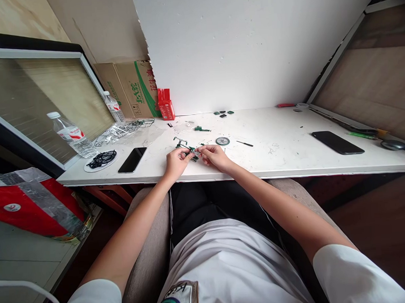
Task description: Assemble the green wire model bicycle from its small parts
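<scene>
A small green-and-black model bicycle (191,149) sits at the front of the white counter (277,159), in the space between two hands. Its handlebar end points up and away to the left, past the tips of the left hand (177,162), while its lower dark parts show below and between the fingertips. The left fingers are closed on the bicycle's near left side, thumb toward the middle. The right hand (214,157) meets it from the other side, thumb and forefinger drawn narrow at its right edge; whether they grip the bicycle itself or some tiny piece at it, I cannot tell. Just beyond the hands lies a green part (201,129), and near the right hand a loose spoked wheel (223,141), with a thin screwdriver (245,143) farther right. Left of the left hand is a phone (132,160), then a white dish (87,168) bearing a black tangle (102,159). A red box (166,104) stands at the back; another dark phone (338,142) lies well apart at right.
</scene>
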Demonstrator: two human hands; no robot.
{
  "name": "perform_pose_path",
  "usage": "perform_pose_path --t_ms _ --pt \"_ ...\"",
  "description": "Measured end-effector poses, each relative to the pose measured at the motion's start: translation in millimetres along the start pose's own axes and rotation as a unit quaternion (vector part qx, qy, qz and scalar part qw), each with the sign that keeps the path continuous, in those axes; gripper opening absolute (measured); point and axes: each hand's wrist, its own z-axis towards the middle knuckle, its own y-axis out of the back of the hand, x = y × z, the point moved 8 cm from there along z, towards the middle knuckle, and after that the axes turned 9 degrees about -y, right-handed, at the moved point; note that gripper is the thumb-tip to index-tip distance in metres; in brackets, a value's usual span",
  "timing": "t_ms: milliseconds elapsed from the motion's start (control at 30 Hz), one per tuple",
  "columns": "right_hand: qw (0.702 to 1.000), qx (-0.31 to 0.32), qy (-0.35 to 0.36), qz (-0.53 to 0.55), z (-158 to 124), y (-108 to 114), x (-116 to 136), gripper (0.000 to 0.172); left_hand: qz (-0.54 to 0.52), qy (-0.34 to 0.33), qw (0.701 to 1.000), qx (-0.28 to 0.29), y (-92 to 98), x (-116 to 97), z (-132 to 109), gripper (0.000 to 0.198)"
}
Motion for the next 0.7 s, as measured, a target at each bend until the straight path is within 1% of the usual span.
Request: perform_pose_path --t_ms 200,333,467,533,600,667,700 --pt "1.000 0.007 -0.001 0.020 -2 -2 2 0.050 0.001 -0.006 1.000 0.008 -0.8 -6 0 0.028" --pt "1.000 0.017 0.003 0.021 -3 -5 3 0.046 -0.016 0.002 1.000 0.007 -2.3 -1 0 0.031" --pt "1.000 0.002 0.018 0.003 -2 -2 5 0.048 -0.042 0.022 0.999 0.002 -3.2 6 0 0.035" --pt "0.999 -0.019 0.030 -0.026 -1 5 8 0.050 -0.059 0.032 0.998 -0.002 -3.1 9 1 0.035" --pt "0.995 -0.046 0.053 -0.077 0 15 15 0.049 -0.073 0.037 0.997 -0.007 -2.6 12 2 0.035" --pt "0.981 -0.078 0.095 -0.152 -1 25 26 0.043 -0.082 0.040 0.996 -0.014 -1.2 14 3 0.036" --pt "0.969 -0.091 0.119 -0.195 -2 30 31 0.038 -0.085 0.041 0.995 -0.018 -0.3 15 4 0.037"
